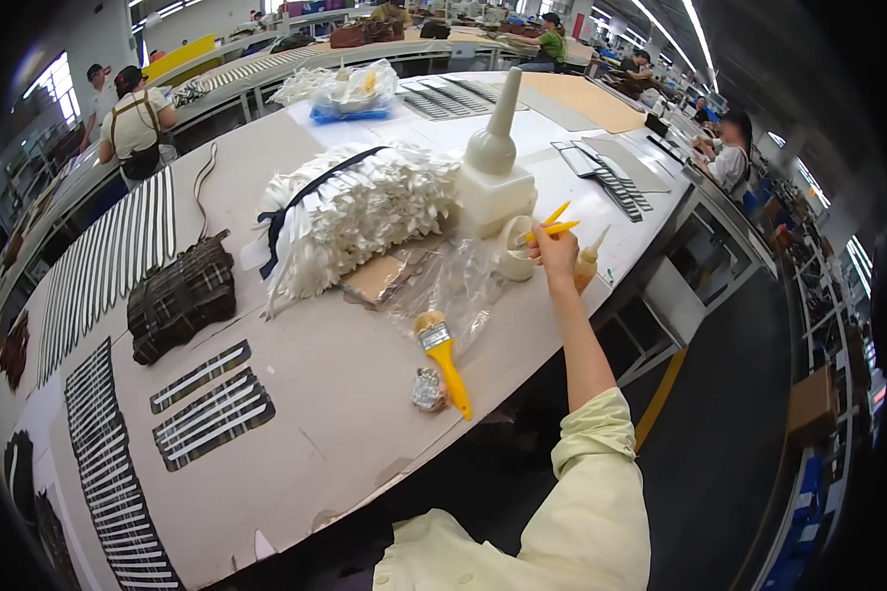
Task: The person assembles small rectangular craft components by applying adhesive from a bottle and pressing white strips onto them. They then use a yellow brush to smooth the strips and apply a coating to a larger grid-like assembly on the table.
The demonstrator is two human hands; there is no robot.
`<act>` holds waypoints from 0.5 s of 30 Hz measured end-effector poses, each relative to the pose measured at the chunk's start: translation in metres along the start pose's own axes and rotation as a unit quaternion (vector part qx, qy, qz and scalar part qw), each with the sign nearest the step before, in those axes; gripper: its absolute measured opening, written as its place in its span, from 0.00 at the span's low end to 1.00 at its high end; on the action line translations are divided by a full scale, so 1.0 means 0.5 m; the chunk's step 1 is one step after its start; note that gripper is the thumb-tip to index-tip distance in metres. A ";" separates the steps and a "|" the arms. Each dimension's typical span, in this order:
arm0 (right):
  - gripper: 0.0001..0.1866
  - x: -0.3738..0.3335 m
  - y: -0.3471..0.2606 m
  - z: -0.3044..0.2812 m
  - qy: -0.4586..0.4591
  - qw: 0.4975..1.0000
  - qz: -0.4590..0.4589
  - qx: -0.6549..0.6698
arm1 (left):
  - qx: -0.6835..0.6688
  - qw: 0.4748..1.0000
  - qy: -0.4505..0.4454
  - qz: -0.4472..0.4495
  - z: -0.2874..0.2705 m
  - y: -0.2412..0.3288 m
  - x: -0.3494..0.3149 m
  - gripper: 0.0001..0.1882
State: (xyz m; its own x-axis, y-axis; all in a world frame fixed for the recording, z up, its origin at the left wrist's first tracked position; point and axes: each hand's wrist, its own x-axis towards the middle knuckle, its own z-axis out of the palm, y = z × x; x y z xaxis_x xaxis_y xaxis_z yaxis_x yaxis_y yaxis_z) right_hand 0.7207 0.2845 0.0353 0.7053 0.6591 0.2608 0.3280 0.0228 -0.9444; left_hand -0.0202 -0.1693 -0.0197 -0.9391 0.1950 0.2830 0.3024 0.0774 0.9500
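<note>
My right hand (pixel 559 256) reaches to the white cup (pixel 511 258) at the right side of the table. Its fingers are closed on a slim yellow-handled tool (pixel 554 229) at the cup's rim; the tool's working end is hidden. A second yellow stick (pixel 560 210) leans from the cup. Behind the cup stands a large white squeeze bottle (pixel 499 192) with a long nozzle. Beside my hand is a small bottle (pixel 586 266) with a thin tip. A yellow-handled flat brush (pixel 445 360) lies nearer me, next to a crumpled silvery lump (pixel 428 390). My left hand is out of sight.
A big bundle of white strips (pixel 365 212) tied with a dark band fills the middle, beside clear plastic film (pixel 463 291). Dark plaid pieces with white strips (pixel 215 419) and a plaid bundle (pixel 182 295) lie left. Co-workers sit and stand at farther tables.
</note>
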 end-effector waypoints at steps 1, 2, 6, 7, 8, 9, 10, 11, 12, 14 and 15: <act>0.12 -0.014 0.016 -0.019 0.003 0.998 0.021 0.056 | -0.020 1.000 -0.004 -0.021 -0.017 -0.021 0.007 0.15; 0.11 -0.027 0.027 -0.031 0.004 0.993 0.040 0.112 | -0.038 0.998 -0.005 -0.043 -0.034 -0.046 0.012 0.14; 0.11 -0.074 0.036 -0.029 0.056 0.978 0.023 0.198 | -0.025 0.991 0.034 -0.124 -0.082 -0.175 0.085 0.14; 0.11 -0.083 0.030 -0.027 0.062 0.979 0.023 0.191 | -0.023 0.990 0.060 -0.122 -0.103 -0.200 0.104 0.13; 0.11 -0.091 0.021 -0.028 0.068 0.980 0.025 0.185 | -0.031 0.990 0.074 -0.113 -0.138 -0.237 0.132 0.10; 0.10 -0.096 0.009 -0.032 0.075 0.981 0.020 0.180 | -0.032 0.989 0.090 -0.116 -0.153 -0.255 0.141 0.10; 0.10 -0.098 0.000 -0.037 0.079 0.981 0.027 0.174 | -0.032 0.987 0.094 -0.128 -0.156 -0.262 0.140 0.10; 0.10 -0.101 -0.009 -0.044 0.084 0.981 0.034 0.169 | -0.030 0.985 0.097 -0.138 -0.155 -0.270 0.138 0.10; 0.09 -0.104 -0.016 -0.051 0.088 0.982 0.042 0.164 | -0.029 0.984 0.097 -0.150 -0.149 -0.280 0.141 0.10; 0.09 -0.116 -0.029 -0.064 0.082 0.985 0.028 0.151 | -0.025 0.980 0.094 -0.171 -0.138 -0.293 0.134 0.10; 0.09 -0.121 -0.034 -0.070 0.079 0.986 0.021 0.145 | -0.025 0.979 0.091 -0.179 -0.135 -0.297 0.135 0.10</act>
State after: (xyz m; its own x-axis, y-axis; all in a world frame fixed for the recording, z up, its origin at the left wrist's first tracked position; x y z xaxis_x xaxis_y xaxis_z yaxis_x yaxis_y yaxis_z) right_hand 0.6947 0.2180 0.0425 0.8109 0.5394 0.2270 0.1197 0.2269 -0.9665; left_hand -0.1393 -0.2335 -0.1328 -0.9983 -0.0147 -0.0556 -0.0564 0.0596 0.9966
